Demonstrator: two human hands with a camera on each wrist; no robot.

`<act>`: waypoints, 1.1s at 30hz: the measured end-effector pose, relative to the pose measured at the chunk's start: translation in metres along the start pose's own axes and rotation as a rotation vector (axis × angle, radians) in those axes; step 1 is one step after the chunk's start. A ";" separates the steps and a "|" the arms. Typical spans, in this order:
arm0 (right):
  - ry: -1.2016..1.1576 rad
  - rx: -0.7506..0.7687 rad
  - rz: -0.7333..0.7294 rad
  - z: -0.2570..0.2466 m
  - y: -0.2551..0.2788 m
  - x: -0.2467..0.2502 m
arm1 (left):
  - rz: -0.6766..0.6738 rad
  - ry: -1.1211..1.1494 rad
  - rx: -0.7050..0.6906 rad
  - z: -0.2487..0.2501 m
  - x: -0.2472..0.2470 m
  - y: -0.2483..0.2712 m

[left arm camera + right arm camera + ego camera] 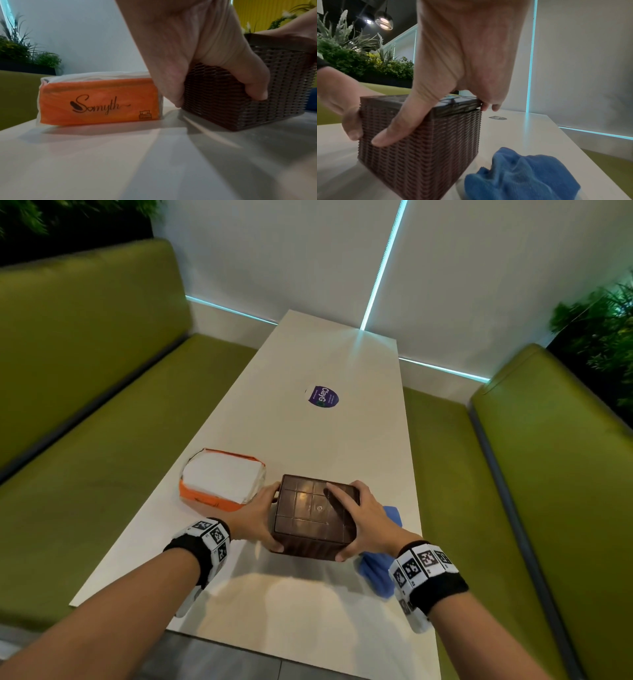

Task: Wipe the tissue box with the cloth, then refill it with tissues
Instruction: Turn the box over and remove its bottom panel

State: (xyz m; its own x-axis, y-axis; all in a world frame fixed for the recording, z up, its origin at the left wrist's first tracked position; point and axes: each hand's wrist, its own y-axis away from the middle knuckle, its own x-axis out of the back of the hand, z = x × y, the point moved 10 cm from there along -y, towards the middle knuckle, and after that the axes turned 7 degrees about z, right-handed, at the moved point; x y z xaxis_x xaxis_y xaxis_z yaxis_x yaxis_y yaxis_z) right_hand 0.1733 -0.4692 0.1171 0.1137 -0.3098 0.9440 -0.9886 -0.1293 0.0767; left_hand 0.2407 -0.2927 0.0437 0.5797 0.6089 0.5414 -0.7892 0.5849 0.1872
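Observation:
A brown woven tissue box [313, 517] [257, 97] [423, 146] stands on the white table [335, 440] with its flat ribbed panel facing up. My left hand [255, 517] [197, 60] grips its left side, thumb on the near wall. My right hand [363, 520] [453, 67] grips the right side, thumb on the near wall and fingers over the top panel's far edge. An orange tissue pack [221, 480] [99, 101], open at the top with white tissues showing, lies just left of the box. The blue cloth [378, 570] [522, 175] lies crumpled on the table right of the box, under my right wrist.
A round purple sticker [322, 396] marks the table's middle. Green bench seats [120, 422] run along both long sides. A white wall with lit blue strips closes the far end. Plants [599, 326] stand behind the benches.

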 end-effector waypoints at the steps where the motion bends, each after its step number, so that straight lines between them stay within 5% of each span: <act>1: 0.006 0.000 -0.017 0.001 -0.001 -0.002 | 0.002 0.000 0.000 0.000 0.000 0.000; 10: -0.122 -0.029 -0.004 0.000 -0.002 0.001 | 0.052 0.108 0.012 0.000 0.002 0.015; 15: -0.391 -0.075 0.061 -0.001 0.005 0.018 | 0.062 0.047 0.015 0.003 0.002 0.023; 24: -1.899 -0.481 0.109 -0.003 0.028 0.031 | 0.071 0.167 0.052 -0.014 -0.005 0.053; 26: -1.826 -0.466 0.138 -0.004 0.031 0.037 | 0.063 0.166 0.077 -0.021 -0.007 0.060; 29: -1.382 -0.390 0.145 -0.006 0.038 0.045 | 0.092 0.115 0.081 -0.028 -0.005 0.072; 33: -0.888 -0.176 -0.137 -0.029 0.055 0.037 | 0.172 0.159 0.108 -0.037 0.006 0.086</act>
State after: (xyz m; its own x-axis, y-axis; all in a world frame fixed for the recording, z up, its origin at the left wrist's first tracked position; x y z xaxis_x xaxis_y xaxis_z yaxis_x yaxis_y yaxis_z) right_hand 0.1207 -0.4605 0.1654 0.1930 -0.9224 0.3345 -0.9534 -0.0958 0.2860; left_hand 0.1837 -0.2184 0.0325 0.4529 0.7763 0.4386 -0.8911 0.4099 0.1947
